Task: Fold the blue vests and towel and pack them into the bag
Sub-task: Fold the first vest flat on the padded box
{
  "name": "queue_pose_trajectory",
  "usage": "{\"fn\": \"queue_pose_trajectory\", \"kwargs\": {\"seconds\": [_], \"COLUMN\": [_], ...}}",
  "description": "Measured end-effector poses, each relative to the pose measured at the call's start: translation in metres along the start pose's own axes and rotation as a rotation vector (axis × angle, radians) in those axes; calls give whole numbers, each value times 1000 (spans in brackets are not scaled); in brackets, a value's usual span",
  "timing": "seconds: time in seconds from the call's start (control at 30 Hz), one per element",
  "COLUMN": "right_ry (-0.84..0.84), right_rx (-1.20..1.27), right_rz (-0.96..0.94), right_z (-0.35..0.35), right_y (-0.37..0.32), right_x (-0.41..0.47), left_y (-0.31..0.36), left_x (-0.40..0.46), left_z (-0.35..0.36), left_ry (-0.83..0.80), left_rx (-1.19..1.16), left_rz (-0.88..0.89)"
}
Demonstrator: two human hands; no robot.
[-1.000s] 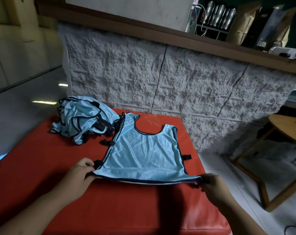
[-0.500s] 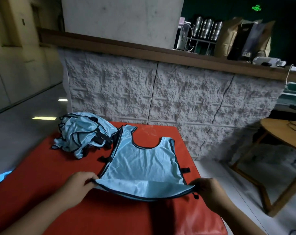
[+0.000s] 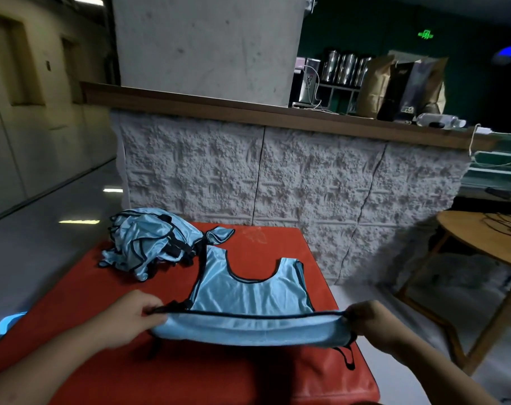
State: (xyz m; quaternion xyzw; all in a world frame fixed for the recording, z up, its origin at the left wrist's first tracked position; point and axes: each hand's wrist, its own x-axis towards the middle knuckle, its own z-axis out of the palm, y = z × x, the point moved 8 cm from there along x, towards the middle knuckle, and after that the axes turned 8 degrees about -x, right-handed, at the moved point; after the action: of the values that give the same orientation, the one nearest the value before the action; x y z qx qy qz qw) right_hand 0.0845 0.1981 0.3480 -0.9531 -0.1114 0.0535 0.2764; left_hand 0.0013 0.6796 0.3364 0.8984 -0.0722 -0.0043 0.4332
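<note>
Pinching the vest (image 3: 250, 296) hem at both corners, left hand (image 3: 131, 318) and right hand (image 3: 372, 324) fingers closed tight, lifting it off the red worktop (image 3: 102, 361).

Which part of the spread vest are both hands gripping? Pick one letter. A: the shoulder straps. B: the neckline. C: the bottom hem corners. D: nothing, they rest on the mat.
C: the left hand and right hand each pinch a corner of the vest at its near hem, lifted off the mat, while the neckline lies far from them.
</note>
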Motion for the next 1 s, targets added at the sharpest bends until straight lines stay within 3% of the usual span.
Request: {"fn": "queue_pose_trajectory", "kwargs": {"seconds": [0.2,0.43,0.7,1.0], "right_ry": [-53,64,294,263], "right_rx": [322,412,286,32], "right_rz": [-15,120,304,473], "right_z": [-12,8,39,87], "right_y": [-9,16,64,113], "right_x": [10,69,166,253], "left_y": [12,-18,-72,-133], "left_x": [10,90,202,294], "left_z": [-19,-16,12,53], "left_ry": [-35,156,376,399], "left_rx": [-305,-179,30,167], "left_rz": [-74,-72,-113,-168]}}
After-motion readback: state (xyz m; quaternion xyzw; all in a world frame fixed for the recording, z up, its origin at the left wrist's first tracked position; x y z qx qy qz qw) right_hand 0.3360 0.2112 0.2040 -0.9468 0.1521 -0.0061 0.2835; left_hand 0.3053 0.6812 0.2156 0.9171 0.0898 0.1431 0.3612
